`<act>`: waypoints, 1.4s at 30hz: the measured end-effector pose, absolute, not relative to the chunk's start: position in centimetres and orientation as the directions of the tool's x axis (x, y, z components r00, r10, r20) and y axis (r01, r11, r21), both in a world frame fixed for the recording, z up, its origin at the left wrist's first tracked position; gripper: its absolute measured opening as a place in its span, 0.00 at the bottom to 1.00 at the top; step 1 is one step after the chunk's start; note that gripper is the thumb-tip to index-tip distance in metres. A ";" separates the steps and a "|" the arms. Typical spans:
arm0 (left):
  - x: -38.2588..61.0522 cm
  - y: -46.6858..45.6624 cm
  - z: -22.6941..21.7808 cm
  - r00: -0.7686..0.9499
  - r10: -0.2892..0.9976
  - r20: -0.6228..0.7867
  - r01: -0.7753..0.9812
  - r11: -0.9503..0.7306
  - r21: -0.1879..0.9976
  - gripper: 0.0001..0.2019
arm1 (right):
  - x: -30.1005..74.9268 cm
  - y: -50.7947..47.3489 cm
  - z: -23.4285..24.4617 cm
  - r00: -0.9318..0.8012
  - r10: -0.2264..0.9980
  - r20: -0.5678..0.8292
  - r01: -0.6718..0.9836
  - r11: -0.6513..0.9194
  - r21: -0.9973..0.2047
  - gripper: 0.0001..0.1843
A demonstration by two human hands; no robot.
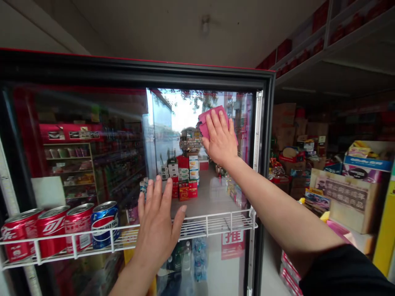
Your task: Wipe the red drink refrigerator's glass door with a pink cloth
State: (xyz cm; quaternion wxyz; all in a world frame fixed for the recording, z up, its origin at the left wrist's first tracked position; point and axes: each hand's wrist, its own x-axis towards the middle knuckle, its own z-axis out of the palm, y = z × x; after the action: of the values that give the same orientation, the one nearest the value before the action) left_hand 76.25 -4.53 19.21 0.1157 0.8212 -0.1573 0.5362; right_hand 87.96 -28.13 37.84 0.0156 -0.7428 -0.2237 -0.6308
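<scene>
My right hand (220, 142) is up high, laid flat over a pink cloth (203, 128), palm side against the glass (212, 193). Fingers straight, slightly apart, not curled round it; the cloth sits between hand and pane, upper right part, not far from the black frame (154, 80). Cloth edges show past my fingertips and to both sides. Dark sleeve (345, 271) on that arm, pushed back toward the elbow.

My left hand (157, 220) is lower, raised, back toward me, fingers spread, thumb out, nothing in that grip. It covers the middle of a white wire rack (230, 221); can't tell if the fingertips touch the pane or the hand touches the wires.

Rack runs across the lower glass. Left end: four cans upright in a row, three red cans (78, 228) and then a blue can (105, 224), the one nearest my left hand. Pale card (47, 193) stands behind them. Below the rack, right part: red-and-white sign (233, 246). Glass shows mirrored shelves, stacked boxes and a bright street.

Off to the right, past the frame: cardboard box (342, 201) with a printed notice, mixed packets, yellow panel (385, 230) at the edge.
</scene>
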 end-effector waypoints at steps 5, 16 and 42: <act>77.0 -9.7 20.3 0.363 -0.172 0.916 -0.431 -0.902 0.002 0.41 | 87.9 -31.6 37.7 0.117 0.284 0.952 0.301 -0.923 0.239 0.42; 77.8 -15.5 20.5 0.402 -0.192 0.895 -0.461 -0.887 0.016 0.39 | 88.2 -35.3 35.3 0.151 0.190 0.970 0.292 -0.946 0.140 0.43; 76.4 -11.5 17.4 0.479 -0.071 0.875 -0.400 -0.905 0.146 0.39 | 87.9 -32.2 25.3 0.120 0.893 0.433 0.610 -0.411 0.678 0.37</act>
State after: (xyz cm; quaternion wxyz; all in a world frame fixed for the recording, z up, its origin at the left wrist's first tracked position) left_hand 76.38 -11.51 17.38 0.1675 0.8436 -0.1396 0.4907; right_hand 87.93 -32.24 25.28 -0.1701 -0.7289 -0.5155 -0.4172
